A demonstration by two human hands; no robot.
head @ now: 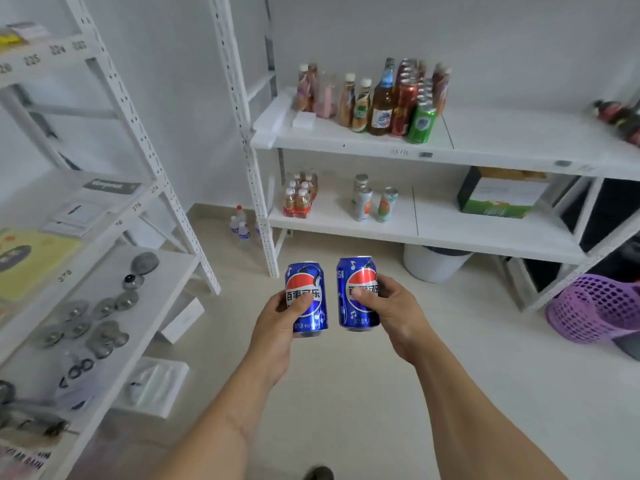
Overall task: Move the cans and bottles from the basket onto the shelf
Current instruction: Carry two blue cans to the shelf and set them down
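Observation:
My left hand (277,317) grips a blue cola can (308,287) upright, thumb across its label. My right hand (391,306) grips a second blue cola can (355,271) just beside the first. Both cans hang above the floor, in front of the white shelf (346,143). A row of bottles and cans (384,98) stands on that shelf's upper board. The purple basket (588,306) lies on the floor at the right, partly cut off by the frame edge; its contents are hidden.
The lower board carries a pack of small bottles (300,197), two cans (374,202) and a green box (498,199). A white bucket (433,265) sits under the shelf. A second rack (138,140) with metal parts stands at the left. Water bottles (239,225) stand in the corner.

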